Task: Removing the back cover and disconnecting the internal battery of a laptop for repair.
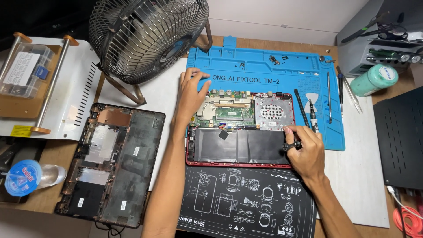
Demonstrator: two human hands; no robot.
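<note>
The opened laptop (pixel 240 128) lies on the desk (pixel 357 176) between both hands. Left hand (pixel 191 90) rests released, fingers spread, on its upper left corner. Right hand (pixel 306 152) grips a small screwdriver (pixel 291 145) at the battery's (pixel 238 145) right edge. The removed bottom cover (pixel 112 165) lies left of the left forearm.

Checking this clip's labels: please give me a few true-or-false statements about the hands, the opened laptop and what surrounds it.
1. The right hand holds a small screwdriver at the opened laptop's right edge. True.
2. The left hand grips the metal fan. False: it rests at the laptop's top left corner.
3. The removed bottom cover lies left of the laptop. True.
4. The laptop lies on bare wood. False: it rests partly on a blue mat.
</note>
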